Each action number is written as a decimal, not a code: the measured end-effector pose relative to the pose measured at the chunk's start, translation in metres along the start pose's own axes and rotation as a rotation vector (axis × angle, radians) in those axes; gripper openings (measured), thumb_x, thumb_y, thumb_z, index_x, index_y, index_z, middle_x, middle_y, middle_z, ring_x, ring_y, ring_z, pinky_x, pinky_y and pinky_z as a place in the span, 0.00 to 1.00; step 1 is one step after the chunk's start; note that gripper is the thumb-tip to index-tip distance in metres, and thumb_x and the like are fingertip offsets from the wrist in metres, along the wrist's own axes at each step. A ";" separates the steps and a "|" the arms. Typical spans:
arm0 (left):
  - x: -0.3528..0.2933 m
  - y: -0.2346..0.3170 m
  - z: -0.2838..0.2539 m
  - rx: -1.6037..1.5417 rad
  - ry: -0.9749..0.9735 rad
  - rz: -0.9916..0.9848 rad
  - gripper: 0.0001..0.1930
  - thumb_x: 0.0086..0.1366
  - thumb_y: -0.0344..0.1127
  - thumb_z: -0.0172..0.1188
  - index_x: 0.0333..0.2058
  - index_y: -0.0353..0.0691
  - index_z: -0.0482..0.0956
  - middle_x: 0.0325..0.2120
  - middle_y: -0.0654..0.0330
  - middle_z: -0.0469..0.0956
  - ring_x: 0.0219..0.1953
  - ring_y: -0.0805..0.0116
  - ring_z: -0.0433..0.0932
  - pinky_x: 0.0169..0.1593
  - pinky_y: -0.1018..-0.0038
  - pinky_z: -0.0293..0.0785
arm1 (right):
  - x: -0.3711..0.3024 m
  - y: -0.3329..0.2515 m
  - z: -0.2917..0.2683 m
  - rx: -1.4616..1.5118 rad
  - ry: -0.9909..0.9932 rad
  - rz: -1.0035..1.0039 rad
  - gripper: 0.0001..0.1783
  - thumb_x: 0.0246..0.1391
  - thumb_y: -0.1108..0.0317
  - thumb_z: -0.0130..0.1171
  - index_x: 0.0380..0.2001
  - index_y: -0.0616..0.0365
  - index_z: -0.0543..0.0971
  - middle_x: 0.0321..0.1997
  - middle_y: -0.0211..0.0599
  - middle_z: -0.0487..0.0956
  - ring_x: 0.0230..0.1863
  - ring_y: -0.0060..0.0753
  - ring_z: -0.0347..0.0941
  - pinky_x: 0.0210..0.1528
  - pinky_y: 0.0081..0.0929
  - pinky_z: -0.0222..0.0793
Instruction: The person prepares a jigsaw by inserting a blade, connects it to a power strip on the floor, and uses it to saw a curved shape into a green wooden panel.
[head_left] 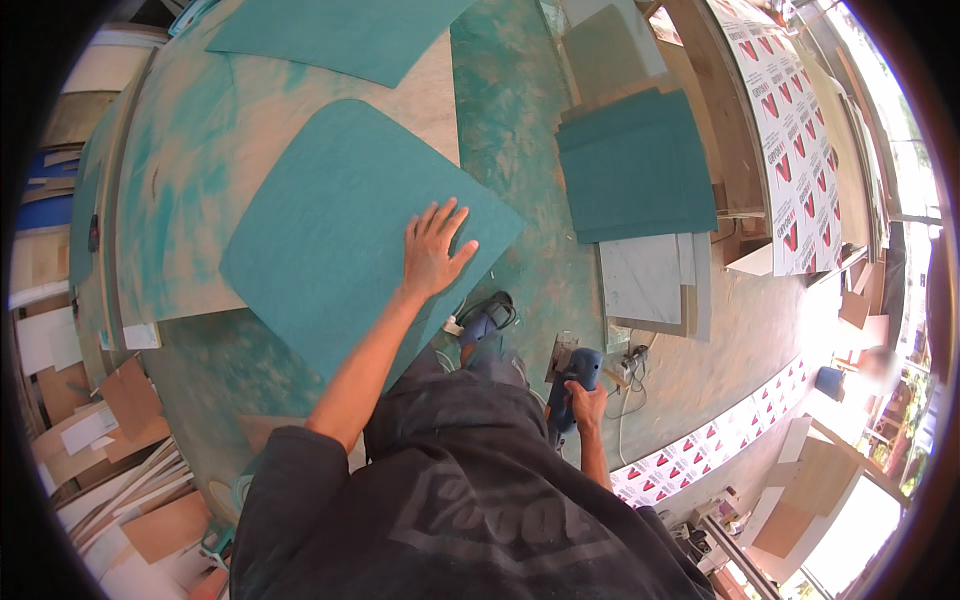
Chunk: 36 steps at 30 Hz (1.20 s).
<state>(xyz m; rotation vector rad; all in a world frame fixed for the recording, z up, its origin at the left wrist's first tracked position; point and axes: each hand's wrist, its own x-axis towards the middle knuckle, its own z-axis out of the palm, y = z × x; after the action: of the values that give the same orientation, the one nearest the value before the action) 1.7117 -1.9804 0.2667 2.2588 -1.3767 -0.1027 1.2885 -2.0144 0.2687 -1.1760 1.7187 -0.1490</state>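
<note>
My left hand [434, 252] lies flat with spread fingers on a teal board [335, 205]. The board has rounded corners on its far side and a pointed corner at the right. It rests partly on a large teal-stained sheet [180, 230], and its near corner reaches past that sheet toward me. Down at my right side, my right hand [588, 400] is wrapped round a blue power tool [568, 385] with a flat metal base plate [563, 352]. The tool is held apart from the board; its exact kind is hard to tell.
Another teal board [345, 35] lies at the far edge. To the right are a stack of teal boards [640, 165] and pale panels [645, 275] below it. A cord [625, 420] runs on the stained floor near a plug [632, 362]. Wood offcuts [165, 525] crowd the left.
</note>
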 end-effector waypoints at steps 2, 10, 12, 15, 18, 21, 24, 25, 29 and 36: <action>0.016 -0.015 0.006 0.067 -0.040 0.064 0.37 0.67 0.67 0.56 0.69 0.56 0.68 0.72 0.63 0.60 0.74 0.52 0.55 0.73 0.39 0.44 | -0.002 -0.016 0.005 0.057 0.001 -0.048 0.12 0.48 0.67 0.70 0.32 0.64 0.81 0.23 0.31 0.79 0.20 0.26 0.75 0.24 0.28 0.69; 0.047 -0.028 0.019 0.157 -0.044 0.031 0.42 0.65 0.72 0.54 0.72 0.59 0.64 0.76 0.68 0.54 0.77 0.54 0.48 0.74 0.36 0.38 | -0.047 -0.144 0.016 0.245 -0.080 -0.211 0.11 0.53 0.69 0.68 0.37 0.63 0.81 0.25 0.32 0.79 0.23 0.24 0.75 0.29 0.24 0.68; 0.056 -0.024 0.014 0.170 -0.055 0.038 0.42 0.65 0.72 0.53 0.72 0.59 0.64 0.76 0.68 0.53 0.78 0.54 0.48 0.75 0.36 0.36 | -0.060 -0.176 0.022 0.282 -0.085 -0.230 0.11 0.54 0.70 0.67 0.38 0.63 0.80 0.26 0.32 0.79 0.25 0.24 0.75 0.30 0.24 0.68; 0.052 -0.026 0.013 0.104 -0.059 -0.007 0.41 0.65 0.71 0.54 0.72 0.58 0.65 0.76 0.67 0.54 0.77 0.53 0.49 0.75 0.36 0.38 | -0.076 -0.212 0.046 0.327 -0.081 -0.198 0.11 0.55 0.70 0.67 0.39 0.63 0.80 0.27 0.32 0.79 0.25 0.24 0.75 0.31 0.24 0.68; 0.052 -0.032 0.015 0.087 -0.023 -0.031 0.41 0.65 0.72 0.54 0.71 0.58 0.65 0.75 0.67 0.56 0.77 0.54 0.50 0.74 0.35 0.40 | -0.084 -0.231 0.068 0.343 -0.099 -0.186 0.11 0.56 0.71 0.66 0.39 0.64 0.79 0.29 0.33 0.79 0.24 0.26 0.75 0.30 0.25 0.70; 0.057 -0.029 0.019 0.091 -0.011 -0.086 0.41 0.65 0.71 0.54 0.71 0.58 0.66 0.75 0.67 0.58 0.77 0.54 0.51 0.73 0.35 0.42 | -0.085 -0.238 0.081 0.302 -0.100 -0.208 0.10 0.57 0.71 0.65 0.39 0.65 0.79 0.29 0.33 0.79 0.25 0.26 0.75 0.31 0.24 0.70; 0.060 -0.029 0.021 0.054 0.020 -0.111 0.40 0.65 0.70 0.55 0.71 0.58 0.66 0.74 0.68 0.59 0.76 0.55 0.53 0.73 0.35 0.42 | -0.092 -0.257 0.092 0.255 -0.105 -0.202 0.06 0.56 0.75 0.64 0.37 0.64 0.80 0.30 0.31 0.79 0.27 0.22 0.74 0.34 0.23 0.68; 0.061 -0.029 0.022 0.067 0.023 -0.128 0.40 0.65 0.69 0.56 0.70 0.58 0.66 0.73 0.68 0.60 0.76 0.55 0.53 0.73 0.35 0.42 | -0.093 -0.262 0.097 0.244 -0.115 -0.188 0.06 0.57 0.76 0.63 0.38 0.64 0.80 0.32 0.31 0.79 0.29 0.21 0.74 0.36 0.22 0.68; 0.064 -0.026 0.029 0.101 0.021 -0.181 0.39 0.65 0.68 0.57 0.70 0.58 0.67 0.72 0.68 0.61 0.75 0.56 0.54 0.72 0.34 0.43 | -0.100 -0.288 0.115 0.268 -0.059 -0.135 0.08 0.59 0.73 0.64 0.40 0.64 0.79 0.31 0.31 0.79 0.28 0.21 0.74 0.36 0.21 0.67; 0.087 -0.040 0.034 0.081 -0.088 0.043 0.49 0.64 0.73 0.54 0.67 0.33 0.65 0.74 0.55 0.57 0.76 0.53 0.51 0.75 0.39 0.39 | -0.108 -0.289 0.159 0.386 0.041 -0.059 0.09 0.60 0.72 0.63 0.42 0.64 0.79 0.32 0.31 0.79 0.30 0.20 0.75 0.35 0.21 0.69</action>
<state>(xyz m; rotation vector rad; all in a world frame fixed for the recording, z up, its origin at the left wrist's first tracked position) 1.7764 -2.0518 0.2351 2.3146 -1.4993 -0.1358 1.5965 -2.0188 0.4288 -0.9401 1.6011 -0.5203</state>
